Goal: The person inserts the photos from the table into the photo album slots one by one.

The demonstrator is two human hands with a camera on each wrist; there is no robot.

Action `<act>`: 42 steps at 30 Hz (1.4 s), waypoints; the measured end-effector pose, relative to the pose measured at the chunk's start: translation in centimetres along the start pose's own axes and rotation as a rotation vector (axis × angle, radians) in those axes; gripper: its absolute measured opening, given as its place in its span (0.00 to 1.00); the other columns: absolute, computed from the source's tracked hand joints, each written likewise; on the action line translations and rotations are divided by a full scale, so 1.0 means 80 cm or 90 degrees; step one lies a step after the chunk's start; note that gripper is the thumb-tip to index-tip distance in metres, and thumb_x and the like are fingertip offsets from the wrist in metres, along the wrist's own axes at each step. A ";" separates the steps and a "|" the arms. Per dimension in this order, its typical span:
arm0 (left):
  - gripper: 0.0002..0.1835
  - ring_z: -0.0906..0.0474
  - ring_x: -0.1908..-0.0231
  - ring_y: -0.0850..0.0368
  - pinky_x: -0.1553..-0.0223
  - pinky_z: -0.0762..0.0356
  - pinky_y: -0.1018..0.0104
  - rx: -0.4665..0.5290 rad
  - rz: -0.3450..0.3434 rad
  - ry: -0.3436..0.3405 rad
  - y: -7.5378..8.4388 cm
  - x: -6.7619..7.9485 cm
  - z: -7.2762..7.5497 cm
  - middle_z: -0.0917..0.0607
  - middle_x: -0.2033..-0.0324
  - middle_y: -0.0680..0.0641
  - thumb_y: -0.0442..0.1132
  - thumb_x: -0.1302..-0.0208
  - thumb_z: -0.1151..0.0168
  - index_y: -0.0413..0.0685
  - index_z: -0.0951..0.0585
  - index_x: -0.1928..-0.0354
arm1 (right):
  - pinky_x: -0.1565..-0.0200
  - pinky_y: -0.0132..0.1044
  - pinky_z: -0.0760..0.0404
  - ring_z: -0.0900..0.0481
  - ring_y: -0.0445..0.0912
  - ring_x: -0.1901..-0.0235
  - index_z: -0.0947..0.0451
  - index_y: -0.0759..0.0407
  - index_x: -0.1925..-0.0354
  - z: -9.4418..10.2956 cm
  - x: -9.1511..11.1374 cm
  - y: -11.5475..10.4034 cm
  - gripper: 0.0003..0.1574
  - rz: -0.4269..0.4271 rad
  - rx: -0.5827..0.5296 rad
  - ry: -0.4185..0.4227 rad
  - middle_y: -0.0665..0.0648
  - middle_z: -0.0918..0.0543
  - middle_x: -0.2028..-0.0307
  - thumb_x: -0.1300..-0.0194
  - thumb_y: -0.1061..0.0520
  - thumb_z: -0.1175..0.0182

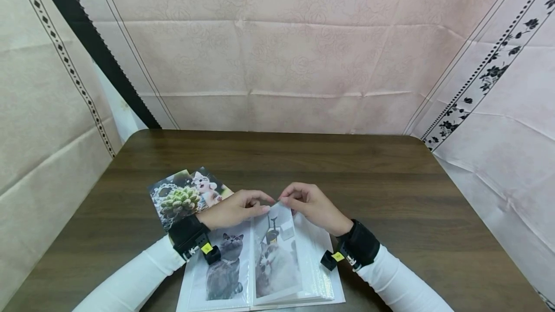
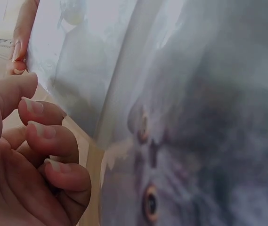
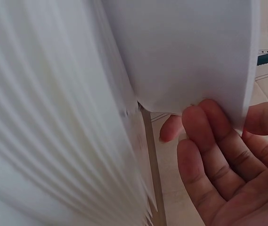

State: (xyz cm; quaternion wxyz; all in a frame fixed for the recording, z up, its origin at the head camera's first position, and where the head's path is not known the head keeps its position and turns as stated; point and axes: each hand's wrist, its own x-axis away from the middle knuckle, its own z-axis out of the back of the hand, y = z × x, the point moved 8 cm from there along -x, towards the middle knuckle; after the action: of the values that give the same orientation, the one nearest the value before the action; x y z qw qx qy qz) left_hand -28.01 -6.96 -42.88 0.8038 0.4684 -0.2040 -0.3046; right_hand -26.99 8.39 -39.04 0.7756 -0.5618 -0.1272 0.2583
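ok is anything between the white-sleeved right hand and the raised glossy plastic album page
Nothing visible is: the white-sleeved right hand pinches the upper corner of the glossy plastic album page itself. The white-sleeved left hand is close to that corner but not between them.

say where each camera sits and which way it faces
Head: on the head, facing forward and down at the album; left hand, right hand and sleeves show.
Left wrist: worn there, facing the lifted page and cat photo; left hand and right fingertips show.
Right wrist: worn there, facing that page's reverse and stacked pages; right hand shows.
Head and left wrist share the cat photo.
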 end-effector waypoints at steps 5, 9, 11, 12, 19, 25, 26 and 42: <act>0.17 0.36 0.80 0.59 0.74 0.37 0.68 0.009 -0.008 0.003 0.003 0.000 -0.001 0.31 0.80 0.51 0.50 0.29 0.49 0.52 0.22 0.45 | 0.60 0.40 0.21 0.22 0.48 0.66 0.22 0.60 0.54 -0.001 0.001 -0.003 0.14 0.004 -0.005 0.005 0.59 0.18 0.60 0.31 0.52 0.45; 0.14 0.36 0.81 0.59 0.76 0.37 0.68 0.022 -0.022 -0.001 0.006 -0.001 -0.003 0.31 0.80 0.51 0.49 0.29 0.49 0.51 0.20 0.51 | 0.58 0.40 0.21 0.21 0.48 0.65 0.23 0.60 0.54 -0.001 0.001 -0.004 0.15 0.006 -0.007 0.009 0.59 0.17 0.61 0.31 0.50 0.44; 0.13 0.35 0.81 0.58 0.76 0.36 0.68 0.029 -0.030 -0.005 0.007 -0.002 -0.003 0.31 0.80 0.50 0.48 0.28 0.49 0.49 0.20 0.54 | 0.58 0.40 0.21 0.21 0.48 0.65 0.23 0.59 0.54 -0.002 0.001 -0.004 0.16 0.006 -0.009 0.009 0.58 0.17 0.62 0.31 0.50 0.44; 0.13 0.35 0.81 0.58 0.76 0.36 0.68 0.032 -0.034 -0.007 0.007 -0.002 -0.004 0.31 0.80 0.50 0.47 0.28 0.49 0.49 0.20 0.56 | 0.58 0.40 0.21 0.21 0.48 0.65 0.23 0.60 0.54 -0.002 0.002 -0.004 0.16 0.006 -0.010 0.009 0.58 0.17 0.62 0.31 0.50 0.44; 0.15 0.34 0.81 0.57 0.76 0.34 0.68 0.040 -0.039 -0.015 0.006 -0.003 -0.004 0.30 0.80 0.50 0.50 0.27 0.53 0.51 0.21 0.55 | 0.57 0.43 0.21 0.20 0.49 0.65 0.24 0.61 0.53 -0.005 0.001 -0.005 0.16 0.012 -0.018 0.005 0.60 0.17 0.62 0.31 0.51 0.45; 0.17 0.35 0.82 0.58 0.77 0.36 0.68 0.039 -0.028 -0.020 0.003 -0.004 -0.006 0.32 0.81 0.52 0.54 0.27 0.55 0.52 0.21 0.61 | 0.55 0.45 0.20 0.19 0.54 0.64 0.25 0.62 0.51 -0.008 0.001 -0.006 0.16 0.009 -0.021 0.001 0.61 0.17 0.60 0.31 0.52 0.45; 0.17 0.36 0.82 0.58 0.77 0.36 0.68 0.037 -0.027 -0.021 0.003 -0.004 -0.006 0.32 0.82 0.52 0.54 0.27 0.55 0.52 0.22 0.63 | 0.55 0.46 0.20 0.19 0.54 0.64 0.25 0.62 0.50 -0.009 0.001 -0.006 0.17 0.008 -0.025 -0.001 0.61 0.17 0.60 0.31 0.52 0.45; 0.20 0.34 0.80 0.57 0.74 0.35 0.68 0.074 -0.031 -0.003 0.005 0.002 0.000 0.30 0.81 0.51 0.53 0.27 0.55 0.46 0.24 0.67 | 0.56 0.48 0.20 0.18 0.58 0.64 0.29 0.62 0.45 -0.015 0.002 -0.006 0.21 -0.007 -0.064 -0.031 0.65 0.16 0.62 0.28 0.50 0.48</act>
State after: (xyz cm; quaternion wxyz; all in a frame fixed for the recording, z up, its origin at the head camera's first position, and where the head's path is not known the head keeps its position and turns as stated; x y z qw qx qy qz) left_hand -27.75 -6.94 -42.48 0.7672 0.5184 -0.2115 -0.3131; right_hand -26.14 7.41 -39.03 0.7444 -0.5930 -0.1619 0.2606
